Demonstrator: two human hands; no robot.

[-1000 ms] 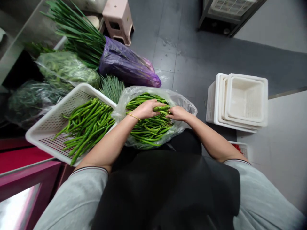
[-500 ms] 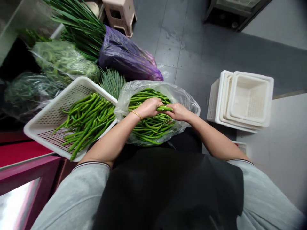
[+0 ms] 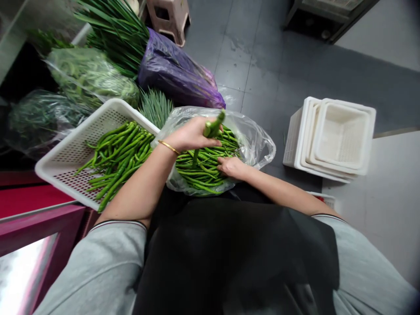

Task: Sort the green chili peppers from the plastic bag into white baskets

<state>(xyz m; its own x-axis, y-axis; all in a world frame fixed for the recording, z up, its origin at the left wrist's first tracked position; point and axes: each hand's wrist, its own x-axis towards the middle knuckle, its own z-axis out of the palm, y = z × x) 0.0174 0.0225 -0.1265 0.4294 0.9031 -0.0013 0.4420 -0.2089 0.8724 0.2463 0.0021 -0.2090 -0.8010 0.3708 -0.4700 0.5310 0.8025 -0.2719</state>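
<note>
My left hand [image 3: 195, 133], with a gold bangle at the wrist, is closed around a few green peppers [image 3: 215, 126] that stick up above the bag. Long green peppers [image 3: 203, 177] fill a clear plastic bag [image 3: 259, 138] in front of me. My right hand [image 3: 232, 168] reaches onto the peppers at the bag's right side, its fingers bent against them; whether it grips any is hidden. More green peppers [image 3: 123, 153] lie in a white perforated basket [image 3: 62, 151] left of the bag.
Purple-wrapped greens [image 3: 179, 70], bagged green vegetables [image 3: 92, 76] and a stool [image 3: 170, 19] stand at the upper left. Stacked white baskets [image 3: 343, 135] are on the floor at right. A metal shelf [image 3: 323, 17] is at the top right.
My hands have moved apart. The left one has turned and tilted its peppers upward, while the right one has let go of them and dropped down onto the peppers in the bag.
</note>
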